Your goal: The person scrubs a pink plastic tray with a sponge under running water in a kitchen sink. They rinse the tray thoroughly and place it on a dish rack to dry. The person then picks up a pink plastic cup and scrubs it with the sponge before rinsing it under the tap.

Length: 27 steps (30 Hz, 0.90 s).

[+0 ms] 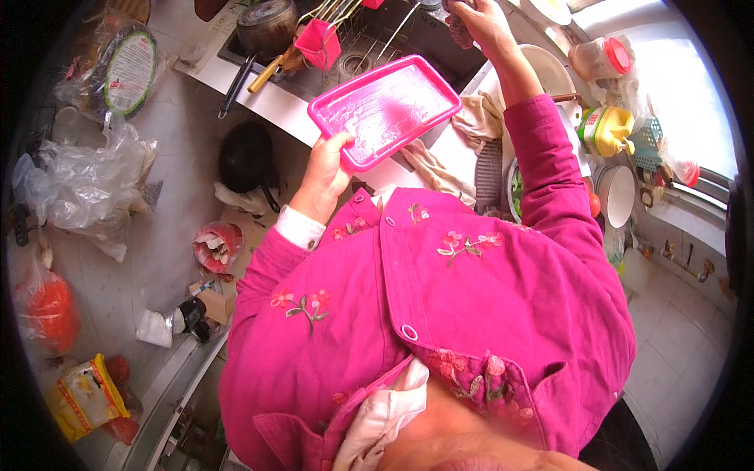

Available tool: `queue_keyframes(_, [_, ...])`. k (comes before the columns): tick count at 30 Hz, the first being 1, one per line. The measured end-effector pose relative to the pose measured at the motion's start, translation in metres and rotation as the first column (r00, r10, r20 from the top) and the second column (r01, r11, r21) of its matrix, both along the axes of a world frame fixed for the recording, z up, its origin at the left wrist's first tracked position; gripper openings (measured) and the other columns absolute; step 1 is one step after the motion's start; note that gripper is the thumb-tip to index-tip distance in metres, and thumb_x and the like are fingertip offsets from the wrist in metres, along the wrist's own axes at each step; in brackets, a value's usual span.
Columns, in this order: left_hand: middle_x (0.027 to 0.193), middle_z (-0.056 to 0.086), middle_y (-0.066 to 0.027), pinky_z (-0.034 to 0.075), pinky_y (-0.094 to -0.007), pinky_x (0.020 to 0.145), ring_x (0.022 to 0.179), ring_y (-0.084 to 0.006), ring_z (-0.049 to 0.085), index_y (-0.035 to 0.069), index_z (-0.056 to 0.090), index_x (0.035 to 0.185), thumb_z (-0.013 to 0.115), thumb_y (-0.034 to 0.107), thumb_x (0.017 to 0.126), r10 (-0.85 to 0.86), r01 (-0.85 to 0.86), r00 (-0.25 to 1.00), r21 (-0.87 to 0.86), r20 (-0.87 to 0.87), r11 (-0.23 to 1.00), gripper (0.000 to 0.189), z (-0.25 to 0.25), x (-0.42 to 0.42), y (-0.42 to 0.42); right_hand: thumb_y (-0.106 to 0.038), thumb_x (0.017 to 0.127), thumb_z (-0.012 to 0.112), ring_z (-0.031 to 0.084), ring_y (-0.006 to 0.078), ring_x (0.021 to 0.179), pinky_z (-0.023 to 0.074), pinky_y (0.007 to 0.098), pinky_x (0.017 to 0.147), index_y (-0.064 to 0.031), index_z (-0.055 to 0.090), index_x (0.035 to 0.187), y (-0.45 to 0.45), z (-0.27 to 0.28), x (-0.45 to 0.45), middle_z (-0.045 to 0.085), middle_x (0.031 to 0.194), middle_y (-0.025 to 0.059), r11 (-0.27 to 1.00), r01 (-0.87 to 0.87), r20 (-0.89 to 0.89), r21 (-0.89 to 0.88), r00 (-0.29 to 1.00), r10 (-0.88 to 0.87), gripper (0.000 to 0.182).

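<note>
My left hand [328, 172] grips a shallow pink plastic tray [393, 106] by its near left corner, thumb over the rim. The tray's inside looks wet and shiny, and it is tilted over the counter edge by the sink [446, 44]. At the top of the view, my right hand [480, 23] is closed on a dark greyish-purple cloth or scrubber [460, 29], partly cut off by the picture's edge. Left of the tray stands a small pink basket [318, 45] at a wire rack.
A dark pot [268, 26], a yellow-handled utensil [265, 78] and a black-handled one [237, 88] lie left of the sink. Beige cloths [478, 120] lie right of the tray. A yellow pump bottle [609, 130] stands at the right. A black wok [246, 156] is at the left.
</note>
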<state>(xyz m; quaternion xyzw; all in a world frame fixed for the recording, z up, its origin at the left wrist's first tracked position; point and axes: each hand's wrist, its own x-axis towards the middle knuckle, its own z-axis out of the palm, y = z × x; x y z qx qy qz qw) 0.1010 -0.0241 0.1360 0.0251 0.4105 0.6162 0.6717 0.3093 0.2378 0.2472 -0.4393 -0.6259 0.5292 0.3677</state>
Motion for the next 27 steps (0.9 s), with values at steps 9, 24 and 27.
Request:
queue_keyframes(9, [0.12,0.068,-0.0071,0.049,-0.0386,0.096,0.112,-0.0198,0.062,0.009,0.061,0.124,0.064,0.026,0.098,-0.318,0.273,0.936,-0.256,-0.153,0.927,0.032,-0.057,0.041,0.049,-0.018,0.09,0.059,0.065,0.016,0.081,0.0538,0.0306,0.073,-0.0035,0.051,0.14,0.011,-0.083,-0.022,0.067,0.104,0.0132,0.996,-0.034,0.064,0.082,0.998,0.029,0.053])
queue_keyframes(24, [0.088,0.064,-0.0206,0.044,-0.0531,0.075,0.085,-0.044,0.057,0.002,0.06,0.093,0.058,0.019,0.096,0.362,0.191,-0.457,0.308,-0.813,0.932,0.018,0.006,-0.061,0.153,-0.026,0.078,0.075,0.061,0.0288,0.08,0.0502,0.0406,0.069,-0.0127,0.065,0.086,-0.019,-0.056,-0.164,0.058,0.083,0.0066,0.404,-0.119,0.107,0.907,0.993,0.052,0.018])
queue_keyframes(27, [0.087,0.065,-0.016,0.045,-0.0502,0.076,0.084,-0.0397,0.058,0.006,0.062,0.091,0.056,0.019,0.097,0.376,0.177,-0.521,0.334,-0.767,0.926,0.016,0.021,-0.052,0.156,-0.029,0.077,0.075,0.061,0.029,0.083,0.0494,0.0422,0.071,-0.0144,0.063,0.082,0.01,-0.074,-0.149,0.058,0.085,0.006,0.303,-0.197,0.238,0.932,0.966,-0.105,0.019])
